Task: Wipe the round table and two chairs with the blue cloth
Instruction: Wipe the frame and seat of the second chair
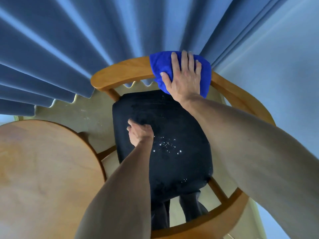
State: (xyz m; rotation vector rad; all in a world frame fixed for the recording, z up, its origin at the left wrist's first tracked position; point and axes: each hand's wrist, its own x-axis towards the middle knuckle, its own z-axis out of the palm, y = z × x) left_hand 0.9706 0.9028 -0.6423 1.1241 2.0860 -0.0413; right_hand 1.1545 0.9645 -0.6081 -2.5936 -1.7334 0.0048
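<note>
Nearest to the camera, at about 6 o'clock, the curved wooden rail of the chair (198, 226) passes under the two bare forearms, and dark trouser legs show through its gap. Above it lies the black seat cushion (181, 118), which has small white specks near its middle, so this part probably is not wiped yet. The left hand (140, 133) rests on the cushion at about 9 o'clock from these specks, with the fingers curled under; I think it supports the body while the person leans forward, and it holds nothing that I can see. At 8 o'clock stands the round table (43, 169), just beside the chair. Farther, at about 1 o'clock, the right hand (183, 75) lies flat with the fingers spread on the blue cloth (160, 64) and presses it on the top rail of the chair back. The spread fingers keep the bunched cloth wrapped over the narrow rail, which seems to be the part now being wiped. Behind the chair hang the blue curtains (69, 49).
</note>
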